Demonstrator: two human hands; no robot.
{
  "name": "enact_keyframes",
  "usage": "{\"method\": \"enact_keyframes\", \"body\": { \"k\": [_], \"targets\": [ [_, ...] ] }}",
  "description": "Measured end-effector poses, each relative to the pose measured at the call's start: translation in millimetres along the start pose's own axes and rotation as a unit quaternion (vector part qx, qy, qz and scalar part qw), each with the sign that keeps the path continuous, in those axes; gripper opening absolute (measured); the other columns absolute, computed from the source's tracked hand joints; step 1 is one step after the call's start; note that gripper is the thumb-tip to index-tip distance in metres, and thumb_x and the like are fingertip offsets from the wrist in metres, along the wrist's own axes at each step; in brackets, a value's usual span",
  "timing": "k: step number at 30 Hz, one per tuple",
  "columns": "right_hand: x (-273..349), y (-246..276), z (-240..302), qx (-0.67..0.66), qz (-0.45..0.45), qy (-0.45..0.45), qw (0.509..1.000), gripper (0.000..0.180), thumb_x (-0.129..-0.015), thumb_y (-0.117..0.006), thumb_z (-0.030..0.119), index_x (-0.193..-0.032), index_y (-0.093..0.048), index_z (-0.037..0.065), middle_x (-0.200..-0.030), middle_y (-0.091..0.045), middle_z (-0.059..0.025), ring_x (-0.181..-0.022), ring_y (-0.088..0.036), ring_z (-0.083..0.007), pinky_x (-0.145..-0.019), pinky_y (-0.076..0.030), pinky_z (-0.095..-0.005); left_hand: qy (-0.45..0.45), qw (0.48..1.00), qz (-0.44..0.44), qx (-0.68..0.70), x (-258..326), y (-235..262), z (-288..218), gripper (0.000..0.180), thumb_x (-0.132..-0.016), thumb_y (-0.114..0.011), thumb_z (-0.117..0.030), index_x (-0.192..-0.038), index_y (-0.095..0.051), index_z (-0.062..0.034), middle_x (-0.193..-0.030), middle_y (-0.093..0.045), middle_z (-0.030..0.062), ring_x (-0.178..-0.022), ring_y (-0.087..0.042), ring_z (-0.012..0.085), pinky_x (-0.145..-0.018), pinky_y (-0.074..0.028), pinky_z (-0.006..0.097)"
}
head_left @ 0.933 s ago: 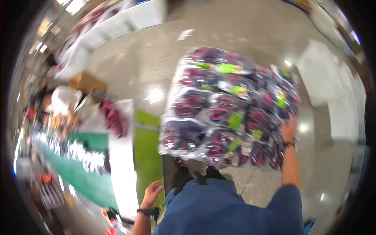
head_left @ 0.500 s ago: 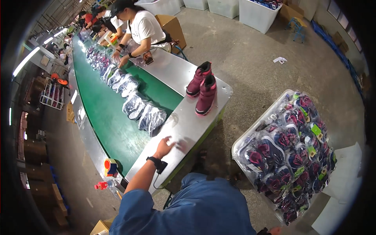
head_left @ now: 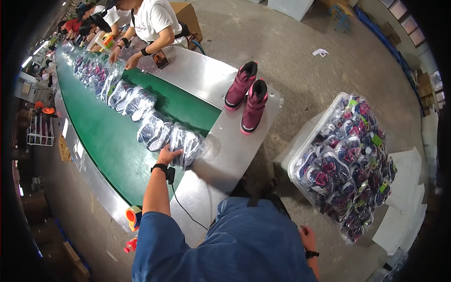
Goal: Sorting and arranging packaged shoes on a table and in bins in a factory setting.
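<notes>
Since half a second ago my left hand (head_left: 168,154) has reached from the steel desk (head_left: 221,155) onto the nearest bagged shoes (head_left: 185,143) at the green belt's (head_left: 108,141) end, fingers spread flat, gripping nothing. My right hand (head_left: 307,237) hangs loosely curled, empty, near the bin (head_left: 300,155).

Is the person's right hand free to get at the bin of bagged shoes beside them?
Probably yes: the right hand hangs empty by the hip, and nothing stands between it and the open bin.
</notes>
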State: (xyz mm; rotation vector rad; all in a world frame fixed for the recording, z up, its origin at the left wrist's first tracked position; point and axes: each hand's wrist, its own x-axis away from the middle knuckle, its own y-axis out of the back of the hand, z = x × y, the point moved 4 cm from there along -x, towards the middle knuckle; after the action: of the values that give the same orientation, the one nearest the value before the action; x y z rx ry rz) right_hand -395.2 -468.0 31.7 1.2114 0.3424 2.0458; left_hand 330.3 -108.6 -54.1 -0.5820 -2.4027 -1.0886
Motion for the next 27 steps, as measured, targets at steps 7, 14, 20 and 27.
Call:
{"method": "enact_keyframes", "body": {
  "k": [7, 14, 20, 27],
  "targets": [
    [-35.5, -0.1, 66.6, 0.116, 0.007, 0.106, 0.988, 0.033, -0.092, -0.072, 0.017, -0.121, -0.069, 0.001, -0.094, -0.071, -0.0094, -0.085, -0.068, -0.0196, -0.079, -0.054, -0.0335, 0.092, 0.983, 0.076, 0.140, -20.1, -6.0, 37.7, 0.094, -0.063, -0.095, -0.027, -0.141, -0.053, 0.0054, -0.128, -0.064, 0.0228, -0.107, -0.067, 0.0288, -0.089, -0.056, 0.040],
    [-28.4, -1.8, 222.9, 0.089, -0.016, 0.295, 0.951, 0.030, -0.091, -0.072, 0.012, -0.118, -0.068, 0.000, -0.096, -0.071, -0.0141, -0.084, -0.070, -0.0259, -0.077, -0.055, -0.0351, -0.198, 0.955, -0.117, 0.189, 40.6, -15.7, 2.2, 0.090, -0.056, -0.089, -0.002, -0.134, -0.045, 0.0009, -0.126, -0.051, 0.0138, -0.120, -0.052, 0.0273, -0.109, -0.042, 0.038],
    [3.8, -4.6, 362.1, 0.088, -0.022, 0.451, 0.888, 0.031, -0.089, -0.074, 0.012, -0.119, -0.069, 0.005, -0.104, -0.070, -0.0132, -0.094, -0.067, -0.0330, -0.082, -0.054, -0.0392, -0.344, 0.914, -0.128, 0.173, 130.8, -48.8, -119.9, 0.078, -0.069, -0.081, 0.001, -0.135, -0.041, -0.0035, -0.123, -0.050, 0.0115, -0.115, -0.051, 0.0244, -0.107, -0.039, 0.035],
    [55.6, 15.8, 430.6, 0.069, -0.103, 0.598, 0.792, 0.055, -0.081, -0.082, 0.029, -0.125, -0.065, 0.002, -0.120, -0.064, -0.0166, -0.106, -0.065, -0.0353, -0.089, -0.054, -0.0436, -0.543, 0.818, 0.003, 0.189, 211.7, -135.0, -240.9, 0.079, -0.067, -0.087, -0.009, -0.132, -0.042, -0.0064, -0.129, -0.050, 0.0149, -0.119, -0.053, 0.0286, -0.105, -0.042, 0.040]
  ]
}}
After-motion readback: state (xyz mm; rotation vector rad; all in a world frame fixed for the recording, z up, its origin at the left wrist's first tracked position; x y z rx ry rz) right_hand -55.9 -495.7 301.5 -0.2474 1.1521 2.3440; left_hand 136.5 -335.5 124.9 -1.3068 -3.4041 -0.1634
